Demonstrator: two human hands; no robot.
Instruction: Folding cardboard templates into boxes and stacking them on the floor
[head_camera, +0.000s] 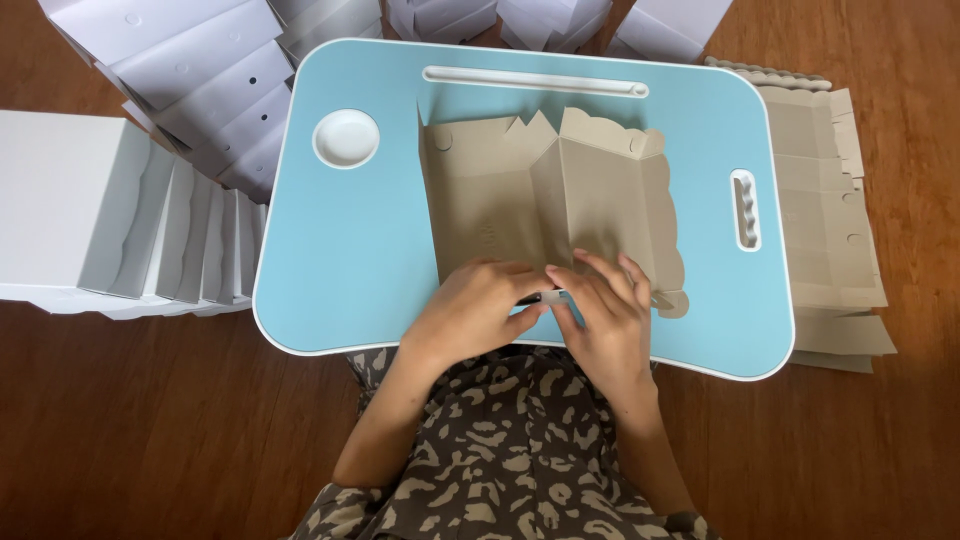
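Note:
A flat beige cardboard box blank (560, 190) lies partly folded on a light blue lap table (350, 230), its scalloped edge to the right. My left hand (475, 305) and my right hand (605, 310) meet at the blank's near edge, fingers pressing on its lower flaps. Both hands touch the cardboard and cover the flap between them. A small dark gap shows between my fingertips.
Folded white boxes (150, 220) stand in a row at the left, and more white boxes (210, 70) are piled at the back. A stack of flat beige blanks (830, 220) lies right of the table on the wooden floor. The table has a round cup recess (346, 138).

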